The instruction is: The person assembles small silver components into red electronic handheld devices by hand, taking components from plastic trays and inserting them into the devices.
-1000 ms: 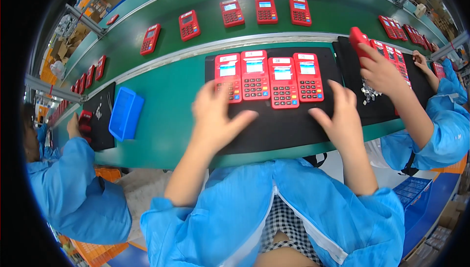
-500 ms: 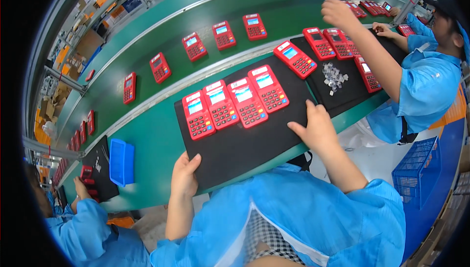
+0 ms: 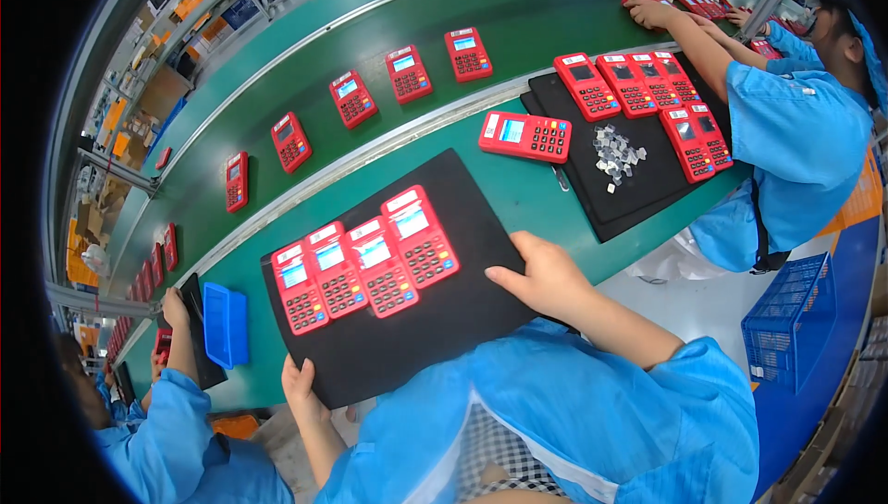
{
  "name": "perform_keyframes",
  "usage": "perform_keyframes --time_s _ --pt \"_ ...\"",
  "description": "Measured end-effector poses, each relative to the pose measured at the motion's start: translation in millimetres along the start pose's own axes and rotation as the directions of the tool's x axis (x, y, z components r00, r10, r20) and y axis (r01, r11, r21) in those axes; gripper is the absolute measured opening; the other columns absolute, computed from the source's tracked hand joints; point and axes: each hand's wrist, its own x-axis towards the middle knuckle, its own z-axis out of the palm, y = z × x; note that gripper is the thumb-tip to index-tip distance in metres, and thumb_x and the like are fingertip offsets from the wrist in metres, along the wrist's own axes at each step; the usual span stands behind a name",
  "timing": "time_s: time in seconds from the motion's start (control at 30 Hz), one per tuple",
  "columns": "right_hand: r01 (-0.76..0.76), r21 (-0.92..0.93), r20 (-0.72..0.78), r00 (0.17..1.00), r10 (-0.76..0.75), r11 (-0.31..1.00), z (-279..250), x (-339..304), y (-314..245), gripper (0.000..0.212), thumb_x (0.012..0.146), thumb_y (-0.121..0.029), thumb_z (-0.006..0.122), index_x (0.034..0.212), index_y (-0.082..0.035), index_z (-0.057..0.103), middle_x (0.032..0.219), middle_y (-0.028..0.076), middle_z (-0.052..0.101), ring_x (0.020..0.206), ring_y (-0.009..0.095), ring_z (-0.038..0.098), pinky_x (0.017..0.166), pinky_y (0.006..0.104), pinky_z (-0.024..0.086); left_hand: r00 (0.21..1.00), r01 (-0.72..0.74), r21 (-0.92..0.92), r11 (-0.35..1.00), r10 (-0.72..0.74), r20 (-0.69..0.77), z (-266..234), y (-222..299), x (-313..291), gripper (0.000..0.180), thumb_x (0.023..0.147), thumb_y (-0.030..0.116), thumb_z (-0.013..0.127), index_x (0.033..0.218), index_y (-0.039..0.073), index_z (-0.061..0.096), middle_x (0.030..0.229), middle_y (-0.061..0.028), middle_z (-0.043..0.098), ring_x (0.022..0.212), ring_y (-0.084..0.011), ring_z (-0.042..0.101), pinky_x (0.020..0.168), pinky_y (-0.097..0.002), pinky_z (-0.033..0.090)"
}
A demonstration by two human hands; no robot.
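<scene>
A flat black mat [image 3: 462, 319] is between my hands, tilted toward my body over the front edge of the table. On it lies a row of several red card payment terminals [image 3: 372, 268], side by side, screens lit and keypads up. My left hand [image 3: 303, 386] grips the mat's near left corner, thumb on top and fingers mostly hidden beneath. At the right edge my right hand [image 3: 544, 273] pinches it, thumb on top. One more red payment terminal [image 3: 525, 137] lies sideways on the green table beyond the mat's right side, touched by neither hand.
Another black mat [image 3: 592, 194] on the right bears red terminals and a pile of small clear pieces [image 3: 617, 154]. A co-worker's arm [image 3: 708, 51] reaches over there. Spaced terminals [image 3: 409, 74] stand along the green conveyor [image 3: 518, 18]. A blue bin [image 3: 225, 324] sits left, beside another co-worker.
My hands have drawn the mat with its terminals left and toward me. The single terminal at its corner now lies turned on the table. The right co-worker's hand has moved to the conveyor.
</scene>
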Motion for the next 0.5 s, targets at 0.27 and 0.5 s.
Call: perform_keyframes --time_s 0.27,0.5 --pt "0.174 0.11 -0.174 0.973 -0.154 0.979 -76 21 -10 0.044 0.08 -0.025 0.07 0.108 0.005 0.057 0.1 0.022 0.062 0.095 0.032 0.063 0.08 0.0377 0.049 0.993 -0.095 -0.044 0.994 0.098 0.063 68 48 17 0.049 0.087 0.015 0.06 0.128 -0.006 0.042 0.12 -0.0164 0.056 0.107 -0.0225 0.057 0.092 -0.0332 0.046" --pt "-0.055 0.128 -0.195 0.978 0.08 0.99 -270 92 35 0.03 0.092 -0.02 0.058 0.109 0.004 0.059 0.092 0.007 0.067 0.078 0.011 0.064 0.071 0.0242 0.052 0.887 -0.04 -0.078 0.996 0.072 0.457 274 70 148 0.043 0.092 0.014 0.053 0.129 -0.004 0.043 0.119 -0.0136 0.057 0.106 -0.0203 0.057 0.093 -0.0327 0.044"
